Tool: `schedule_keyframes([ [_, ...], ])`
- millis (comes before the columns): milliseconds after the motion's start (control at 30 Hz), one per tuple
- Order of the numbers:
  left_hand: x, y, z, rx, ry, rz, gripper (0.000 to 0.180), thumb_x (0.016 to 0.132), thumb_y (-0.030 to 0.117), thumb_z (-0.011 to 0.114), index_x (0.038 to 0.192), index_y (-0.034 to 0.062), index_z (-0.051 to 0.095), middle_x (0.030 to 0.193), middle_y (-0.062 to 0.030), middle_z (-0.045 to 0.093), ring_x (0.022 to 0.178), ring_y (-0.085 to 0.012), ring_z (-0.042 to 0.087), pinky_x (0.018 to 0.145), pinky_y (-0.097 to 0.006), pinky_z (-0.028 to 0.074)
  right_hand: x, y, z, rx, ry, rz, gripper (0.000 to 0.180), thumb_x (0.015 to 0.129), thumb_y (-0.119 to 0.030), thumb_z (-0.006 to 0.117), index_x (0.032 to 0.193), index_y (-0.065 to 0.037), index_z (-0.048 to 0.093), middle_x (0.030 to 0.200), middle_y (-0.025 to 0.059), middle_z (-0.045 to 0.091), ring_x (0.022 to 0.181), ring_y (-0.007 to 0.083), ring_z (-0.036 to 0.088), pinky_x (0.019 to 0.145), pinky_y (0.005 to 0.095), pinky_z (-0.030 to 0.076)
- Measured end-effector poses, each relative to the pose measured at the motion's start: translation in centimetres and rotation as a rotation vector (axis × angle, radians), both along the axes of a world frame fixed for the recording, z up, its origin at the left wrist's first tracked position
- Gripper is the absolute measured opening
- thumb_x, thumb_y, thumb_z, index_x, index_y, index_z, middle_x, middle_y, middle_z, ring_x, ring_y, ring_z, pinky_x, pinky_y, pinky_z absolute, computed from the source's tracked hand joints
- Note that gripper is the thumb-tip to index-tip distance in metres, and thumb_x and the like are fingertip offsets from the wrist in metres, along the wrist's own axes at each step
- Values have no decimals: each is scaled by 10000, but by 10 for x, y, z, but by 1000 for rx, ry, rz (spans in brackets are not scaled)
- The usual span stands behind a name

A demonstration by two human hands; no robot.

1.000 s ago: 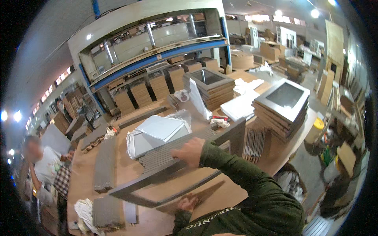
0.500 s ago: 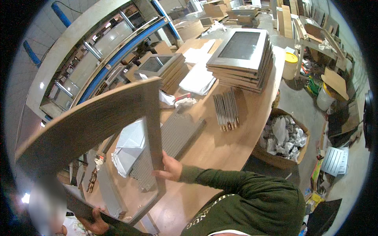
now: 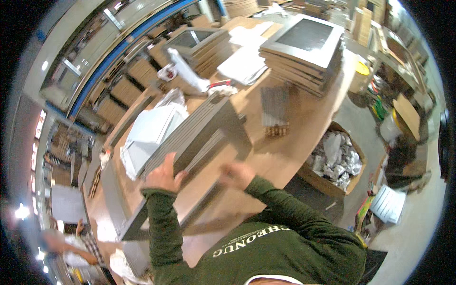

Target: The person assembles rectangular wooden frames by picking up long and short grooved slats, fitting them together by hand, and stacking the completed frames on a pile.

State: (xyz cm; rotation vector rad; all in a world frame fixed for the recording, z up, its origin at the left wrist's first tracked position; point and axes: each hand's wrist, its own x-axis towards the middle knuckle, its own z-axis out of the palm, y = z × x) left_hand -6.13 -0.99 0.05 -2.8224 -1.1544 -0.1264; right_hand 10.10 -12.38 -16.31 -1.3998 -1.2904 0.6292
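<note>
A large grey wooden frame (image 3: 199,137) lies tilted across the long wooden table (image 3: 285,152), over a pile of flat grey panels. My left hand (image 3: 164,175) grips the frame's near edge, fingers wrapped over it. My right hand (image 3: 236,174) is motion-blurred just right of that, above the table beside the frame's lower rail (image 3: 204,209). Whether it holds the rail is unclear. Both forearms wear dark green sleeves.
Two stacks of framed panels (image 3: 304,52) (image 3: 199,42) stand at the table's far end, with white sheets (image 3: 152,128) and a bundle of slats (image 3: 274,107) between. A cardboard box of crumpled paper (image 3: 335,159) sits on the floor at right. Another person (image 3: 66,247) works at lower left.
The frame, held upright half a second ago, has come down flat onto the table. My left hand has moved up to its near edge, and the view has swung toward the table's far end.
</note>
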Motion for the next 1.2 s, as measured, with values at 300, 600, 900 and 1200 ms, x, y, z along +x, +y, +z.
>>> schedule_keyframes([
  [300, -44, 3, 4, 93, 19, 14, 597, 643, 526, 622, 1117, 215, 435, 609, -131, 591, 559, -287, 595, 459, -372, 448, 82, 62, -25, 292, 124, -378, 695, 559, -236, 776, 1110, -16, 415, 982, 121, 533, 911, 238, 521, 823, 329, 408],
  [600, -56, -42, 132, 81, -441, -82, 552, 606, 354, 736, 1019, 49, 531, 841, -128, 607, 694, -231, 608, 630, -302, 468, 97, 46, 136, 505, 116, -156, 735, 584, -137, 777, 1173, -9, 356, 1096, 105, 472, 1009, 200, 476, 866, 318, 422],
  [900, -14, 16, -7, 126, -19, -24, 466, 643, 423, 667, 902, 83, 480, 574, -160, 562, 566, -340, 576, 476, -409, 442, 102, 29, -25, 119, 166, -431, 903, 578, -368, 757, 1239, 14, 275, 1239, 204, 351, 1139, 299, 377, 964, 363, 300],
  [1200, -39, -2, 24, 248, -46, -169, 512, 606, 463, 686, 912, 100, 495, 521, -136, 534, 482, -298, 556, 425, -379, 415, 98, 64, 9, 242, 174, -318, 729, 510, -331, 802, 1056, -20, 433, 976, 147, 553, 934, 262, 531, 820, 335, 412],
])
